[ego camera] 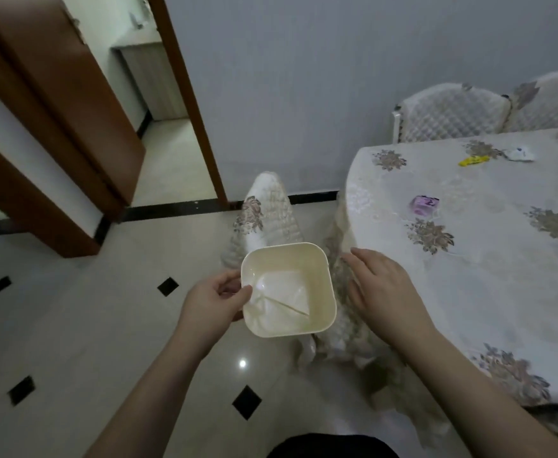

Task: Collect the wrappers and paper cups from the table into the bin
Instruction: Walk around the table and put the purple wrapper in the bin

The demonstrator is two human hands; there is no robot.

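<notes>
My left hand (216,300) grips the left rim of a cream square bin (320,285) and holds it up over a covered chair; white paper lies inside it. To the right of the bin hovers my right hand (383,289), fingers straight, holding nothing, close to the table's edge. On the table (489,292) lie a purple wrapper (424,204), a yellow wrapper (473,160) and a white wrapper (520,153), all beyond my right hand.
A chair (271,209) with a quilted floral cover stands under the bin, next to the table. Two more covered chairs (459,114) stand behind the table by the wall. An open wooden door (82,104) is at the left, over tiled floor.
</notes>
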